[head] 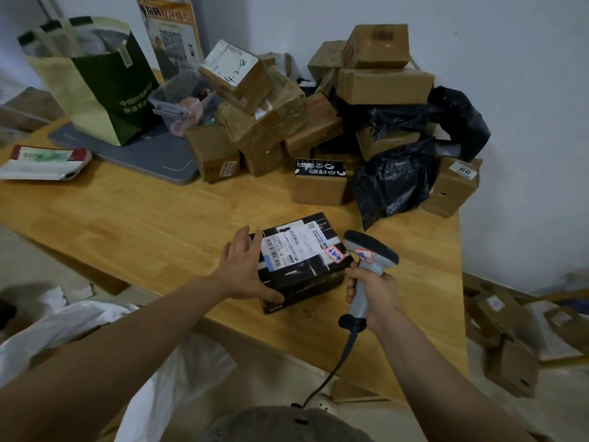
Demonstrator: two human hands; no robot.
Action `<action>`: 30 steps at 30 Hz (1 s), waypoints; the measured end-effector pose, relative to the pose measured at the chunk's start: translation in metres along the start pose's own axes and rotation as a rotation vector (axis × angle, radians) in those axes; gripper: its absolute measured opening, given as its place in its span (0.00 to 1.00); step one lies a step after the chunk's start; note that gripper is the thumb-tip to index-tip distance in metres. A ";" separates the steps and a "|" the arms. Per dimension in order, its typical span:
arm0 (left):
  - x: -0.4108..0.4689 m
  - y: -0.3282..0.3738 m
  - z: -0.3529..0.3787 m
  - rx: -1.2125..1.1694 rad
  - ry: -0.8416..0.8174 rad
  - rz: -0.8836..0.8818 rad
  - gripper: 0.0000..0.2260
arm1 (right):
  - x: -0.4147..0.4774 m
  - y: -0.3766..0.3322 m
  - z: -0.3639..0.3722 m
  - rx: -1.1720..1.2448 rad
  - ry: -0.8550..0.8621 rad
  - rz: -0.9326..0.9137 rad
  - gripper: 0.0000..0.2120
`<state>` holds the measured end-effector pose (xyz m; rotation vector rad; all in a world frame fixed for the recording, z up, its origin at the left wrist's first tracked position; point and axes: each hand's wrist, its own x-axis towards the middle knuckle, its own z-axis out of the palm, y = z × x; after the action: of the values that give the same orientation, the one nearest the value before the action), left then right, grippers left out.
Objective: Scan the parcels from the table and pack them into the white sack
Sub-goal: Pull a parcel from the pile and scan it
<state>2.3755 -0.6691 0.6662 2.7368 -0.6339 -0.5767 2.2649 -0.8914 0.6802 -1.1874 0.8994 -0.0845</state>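
Note:
A black box parcel [306,275] with a white shipping label lies near the front of the wooden table [153,224]. My left hand [245,266] rests on its left side, fingers spread, thumb along the front edge. My right hand [373,290] grips the handle of a grey barcode scanner [369,250], whose head hangs just over the parcel's right end. The scanner's black cable runs down toward me. A pile of brown cardboard parcels [271,116] and black plastic bags [395,183] fills the back of the table. The white sack [95,323] sits open at lower left, beside the table.
A green and cream tote bag [95,78] stands on a grey mat [137,154] at back left, with a clear plastic bin [181,97] beside it. A flat mailer [44,161] lies at the left edge. More boxes [510,365] sit on the floor at right.

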 end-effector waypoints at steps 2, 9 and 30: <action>0.008 0.000 -0.004 -0.029 -0.070 -0.020 0.67 | 0.000 0.000 0.000 -0.018 0.017 -0.012 0.05; 0.016 -0.007 -0.021 0.084 -0.165 0.064 0.67 | -0.003 -0.010 0.002 -0.172 -0.021 -0.102 0.05; -0.002 -0.052 -0.169 0.890 -0.036 0.165 0.63 | -0.042 -0.021 0.067 -1.034 -0.327 -0.695 0.10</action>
<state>2.4665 -0.5947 0.7984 3.4058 -1.3823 -0.3467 2.2883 -0.8279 0.7261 -2.3645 0.1503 0.0274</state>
